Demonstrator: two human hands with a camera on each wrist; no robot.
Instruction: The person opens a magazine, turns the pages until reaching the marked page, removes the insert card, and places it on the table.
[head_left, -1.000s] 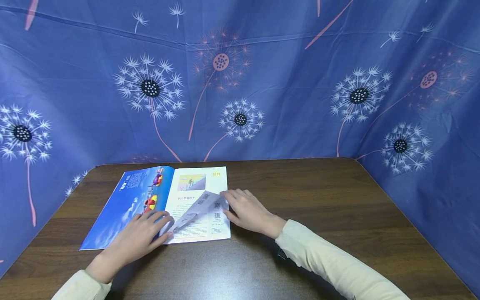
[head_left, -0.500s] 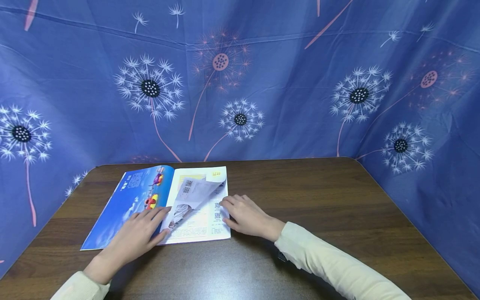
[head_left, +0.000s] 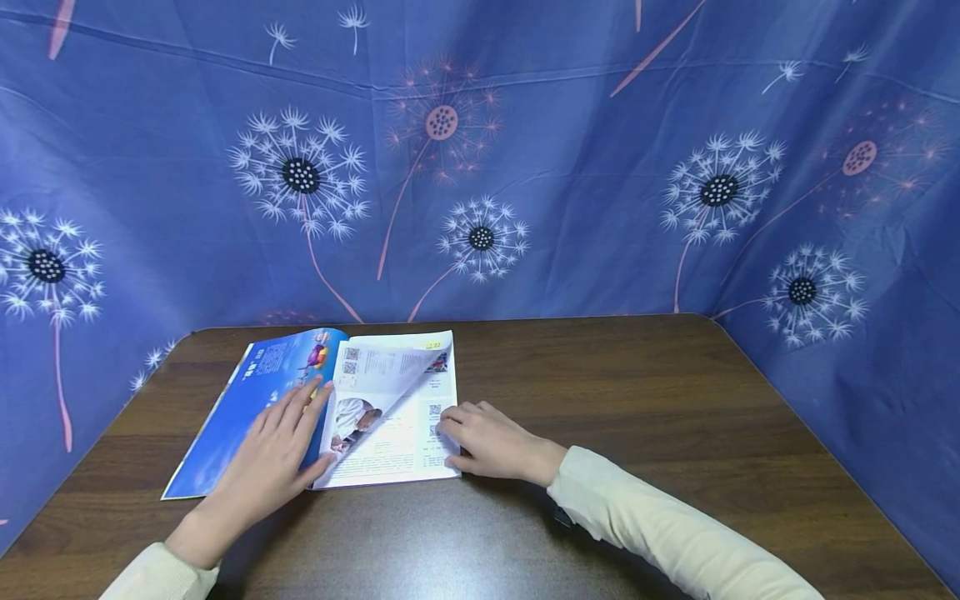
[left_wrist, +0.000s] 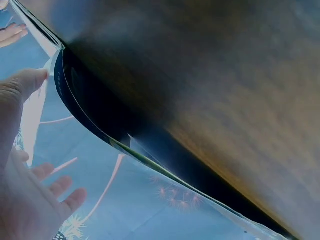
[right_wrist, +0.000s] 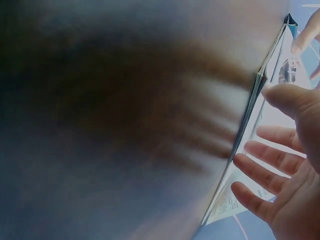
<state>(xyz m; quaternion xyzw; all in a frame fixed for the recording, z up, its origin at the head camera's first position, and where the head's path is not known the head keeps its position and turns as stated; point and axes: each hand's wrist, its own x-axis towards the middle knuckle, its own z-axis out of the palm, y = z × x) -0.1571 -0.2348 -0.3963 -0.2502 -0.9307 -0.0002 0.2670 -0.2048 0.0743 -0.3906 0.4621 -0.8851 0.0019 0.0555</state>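
Observation:
An open magazine (head_left: 408, 458) lies on the table, its left side a blue picture page (head_left: 225, 450), its right side white with print. One white page (head_left: 375, 371) bears a photo and QR codes; it is folded over diagonally toward the spine. My left hand (head_left: 262, 458) lies over the blue page with fingers extended, the thumb at the folded page's lower edge. In the left wrist view, that thumb (left_wrist: 35, 80) touches the magazine's near edge. At the right edge rests my right hand (head_left: 495, 442), fingers loosely bent; the right wrist view shows them spread along the pages.
The brown wooden table (head_left: 637, 400) extends to the right of the magazine and in front of it. Behind it hangs a blue cloth (head_left: 570, 208) with dandelion prints, which also closes off both sides.
The white page has swung from the right over toward the spine, exposing its photo and the page below. My left fingers have stretched out farther up the spine; the right hand has slid slightly nearer.

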